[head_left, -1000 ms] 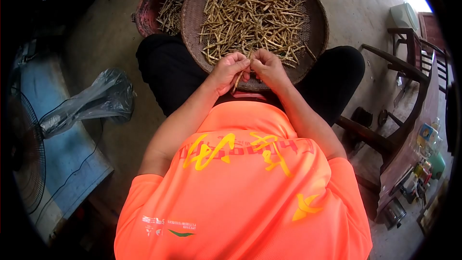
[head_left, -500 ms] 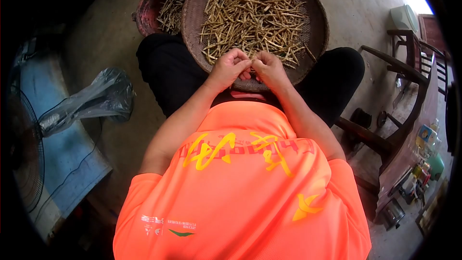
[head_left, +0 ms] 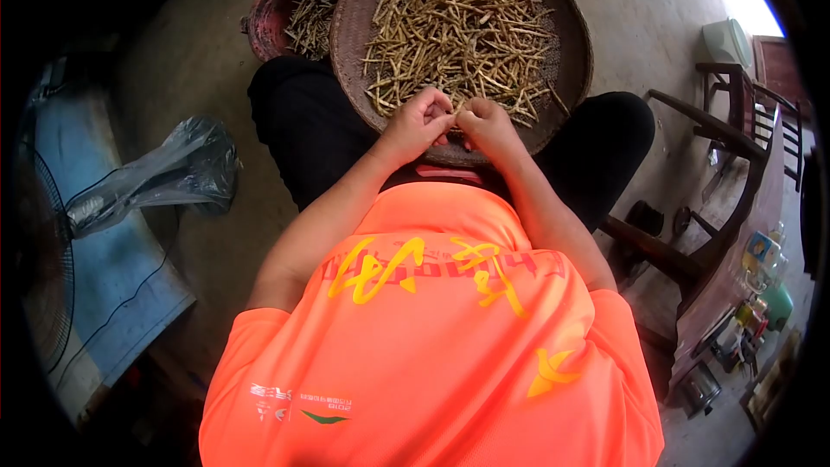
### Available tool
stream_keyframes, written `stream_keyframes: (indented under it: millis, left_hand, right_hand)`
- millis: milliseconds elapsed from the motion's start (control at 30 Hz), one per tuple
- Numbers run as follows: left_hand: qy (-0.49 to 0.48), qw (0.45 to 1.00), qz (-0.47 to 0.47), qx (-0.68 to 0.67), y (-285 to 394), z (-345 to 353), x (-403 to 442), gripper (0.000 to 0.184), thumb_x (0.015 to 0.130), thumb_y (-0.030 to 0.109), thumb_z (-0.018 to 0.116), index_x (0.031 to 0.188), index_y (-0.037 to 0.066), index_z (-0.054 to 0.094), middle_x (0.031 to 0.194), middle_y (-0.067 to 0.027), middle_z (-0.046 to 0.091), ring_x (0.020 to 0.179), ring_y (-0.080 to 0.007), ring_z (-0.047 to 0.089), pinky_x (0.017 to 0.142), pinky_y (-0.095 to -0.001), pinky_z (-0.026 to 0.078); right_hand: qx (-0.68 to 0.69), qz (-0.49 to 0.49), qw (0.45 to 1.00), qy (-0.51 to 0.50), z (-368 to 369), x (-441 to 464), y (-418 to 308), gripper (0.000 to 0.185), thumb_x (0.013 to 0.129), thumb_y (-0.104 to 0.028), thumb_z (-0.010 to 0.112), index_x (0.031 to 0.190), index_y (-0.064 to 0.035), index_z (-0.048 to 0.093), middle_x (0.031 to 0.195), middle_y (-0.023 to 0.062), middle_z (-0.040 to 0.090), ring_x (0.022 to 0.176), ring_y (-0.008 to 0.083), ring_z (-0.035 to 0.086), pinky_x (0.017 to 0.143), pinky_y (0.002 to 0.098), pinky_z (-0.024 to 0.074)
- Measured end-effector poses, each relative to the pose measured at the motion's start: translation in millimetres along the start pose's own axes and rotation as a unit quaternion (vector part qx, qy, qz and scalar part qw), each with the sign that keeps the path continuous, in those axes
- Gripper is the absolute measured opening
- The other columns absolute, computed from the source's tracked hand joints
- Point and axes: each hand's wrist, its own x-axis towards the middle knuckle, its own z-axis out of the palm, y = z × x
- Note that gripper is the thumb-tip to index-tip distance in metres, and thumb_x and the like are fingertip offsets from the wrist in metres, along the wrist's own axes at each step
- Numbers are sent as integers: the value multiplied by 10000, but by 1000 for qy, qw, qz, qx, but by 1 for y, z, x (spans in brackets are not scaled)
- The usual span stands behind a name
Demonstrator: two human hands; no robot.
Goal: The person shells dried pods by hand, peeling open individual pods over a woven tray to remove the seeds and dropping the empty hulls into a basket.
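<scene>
Left hand (head_left: pixel 417 128) and right hand (head_left: pixel 489 127) pinched closed over the tray (head_left: pixel 348 56), grip contents unclear; its pods (head_left: pixel 462 30) looked light, brittle, best taken endwise.

orange shirt (head_left: pixel 424 355) with big yellow characters (head_left: pixel 376 272), upside down to my eye and too stylised to make out, red Latin letters (head_left: pixel 548 264) partly covered beneath them, small white print (head_left: pixel 327 401) apparently including "2018", bottle labels (head_left: pixel 762 247) at right too blurred to read
</scene>
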Motion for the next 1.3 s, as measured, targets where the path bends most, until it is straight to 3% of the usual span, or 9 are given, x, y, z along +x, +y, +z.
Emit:
stream_keyframes:
  millis: [100, 233, 300, 533, 600, 900, 967, 1100, 1300]
  left_hand:
    - [7, 968, 114, 222, 2, -2, -2, 80, 859, 51, 598, 909, 26, 540, 702, -17, 579, 598, -82, 576, 539, -228, 471]
    - [50, 955, 163, 244, 1, 3, 1, 62, 854, 53, 598, 875, 14, 553, 685, -17, 589, 575, -72, 579, 520, -233, 466]
    - [58, 981, 78, 170, 4, 5, -1, 55, 854, 52, 592, 855, 13, 553, 680, -31, 596, 548, -84, 580, 504, -244, 463]
    - [62, 967, 81, 234, -1, 4, -1, 89, 891, 85, 546, 843, 11, 542, 673, -23, 585, 536, -83, 564, 498, -231, 459]
    - [35, 993, -5, 110, -3, 2, 0, 102, 913, 117, 523, 870, 26, 543, 670, -13, 568, 550, -85, 557, 510, -225, 465]
    - [-27, 995, -85, -49, -9, -9, 2, 122, 923, 165, 514, 886, 51, 534, 676, -17, 554, 554, -100, 555, 495, -221, 451]
    - [-16, 994, -90, -54, -7, -6, 1, 126, 921, 172, 517, 885, 52, 533, 672, -17, 554, 547, -102, 554, 492, -221, 449]
    - [53, 991, -107, -68, -6, -4, 2, 133, 918, 181, 527, 887, 52, 531, 661, -14, 551, 526, -105, 549, 489, -222, 446]
    - [45, 997, -54, -43, -7, -4, 3, 125, 925, 173, 516, 898, 51, 527, 665, -7, 542, 541, -95, 538, 492, -223, 442]
  right_hand:
    - [100, 45, 993, -32, 0, 2, 7, 179, 814, -185, 593, 743, -22, 573, 610, 8, 551, 473, 79, 514, 435, 234, 394]
    - [94, 25, 995, -9, 3, 2, 7, 171, 816, -175, 595, 740, -24, 572, 608, 4, 552, 466, 74, 511, 427, 228, 390]
    - [84, 19, 996, 5, 3, 3, 8, 166, 813, -171, 598, 735, -26, 572, 607, 3, 554, 465, 71, 512, 429, 230, 395]
    - [-153, -91, 981, 76, 7, 0, 6, 210, 745, -241, 622, 736, -34, 592, 630, 109, 607, 589, 229, 611, 575, 342, 476]
    - [-159, -97, 979, 83, 6, 1, 7, 217, 736, -250, 620, 738, -35, 595, 639, 126, 612, 618, 256, 618, 600, 355, 479]
    - [-113, -50, 992, 19, 1, 4, 6, 198, 758, -222, 600, 746, -25, 585, 619, 116, 609, 575, 192, 615, 572, 326, 479]
    - [-123, -66, 990, 11, 0, 4, 5, 121, 794, -131, 579, 804, -13, 555, 632, 33, 556, 500, 94, 544, 463, 255, 439]
    - [-71, -89, 991, 75, 3, 0, 1, 130, 786, -140, 609, 839, -24, 587, 625, 66, 597, 546, 141, 582, 529, 289, 463]
    - [5, -98, 992, 75, 8, 0, -3, 128, 846, -131, 632, 890, -17, 595, 662, 4, 581, 551, 63, 540, 486, 225, 427]
